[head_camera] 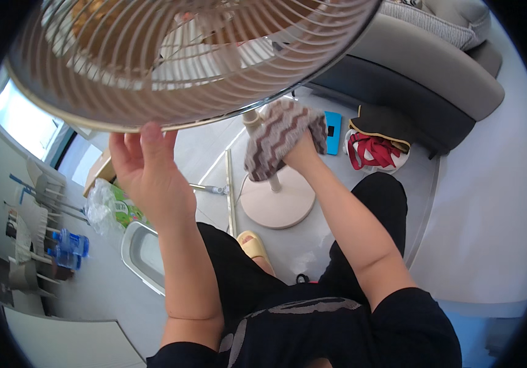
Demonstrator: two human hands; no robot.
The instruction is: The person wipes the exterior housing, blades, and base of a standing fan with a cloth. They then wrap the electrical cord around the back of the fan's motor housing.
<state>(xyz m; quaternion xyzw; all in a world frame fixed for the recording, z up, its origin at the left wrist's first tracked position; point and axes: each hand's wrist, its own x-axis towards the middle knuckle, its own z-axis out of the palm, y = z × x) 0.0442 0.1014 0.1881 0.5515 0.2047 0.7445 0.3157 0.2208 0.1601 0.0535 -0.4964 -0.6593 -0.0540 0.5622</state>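
The round wire grille (pixel 153 99) of a standing fan fills the top of the view, tilted above my lap. My left hand (pixel 153 184) pinches its pale lower rim (pixel 102 126), with one fingertip over the edge and the other fingers partly hidden behind it. A brown-and-grey zigzag-patterned cloth (pixel 279 138) covers most of my right hand (pixel 302 154), against the fan's pole (pixel 251 120). Under the cloth the fingers are hidden. Between my knees, the pole meets a round, pale fan base (pixel 277 207) on the floor.
A grey sofa (pixel 410 64) borders the upper right. Near it are a blue flat object (pixel 333 133) and a white basin (pixel 399 163) holding red and black fabric. To the left lie a grey-white tub (pixel 141 253), a green plastic-wrapped package (pixel 127 207), a mop (pixel 230 193) and blue water bottles (pixel 70 248).
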